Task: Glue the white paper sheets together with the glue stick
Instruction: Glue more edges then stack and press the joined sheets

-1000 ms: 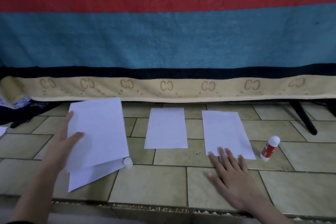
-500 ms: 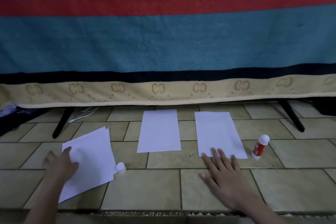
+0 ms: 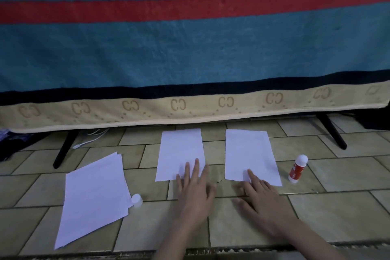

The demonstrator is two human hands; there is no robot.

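A: Head view: where are the sheets?

B: Three spots on the tiled floor (image 3: 337,213). A stack (image 3: 95,198) lies askew at left, a middle sheet (image 3: 179,150) and a right sheet (image 3: 249,154) lie side by side, apart.

A: And the hands?

B: The left hand (image 3: 195,192) lies flat, fingers straight, tips on the middle sheet's near right corner. The right hand (image 3: 261,194) is flat too, forefinger on the right sheet's near edge. Neither grasps anything.

A: The glue?

B: The glue stick (image 3: 297,168) stands upright just right of the right sheet. A white cap (image 3: 136,200) touches the stack's right edge.
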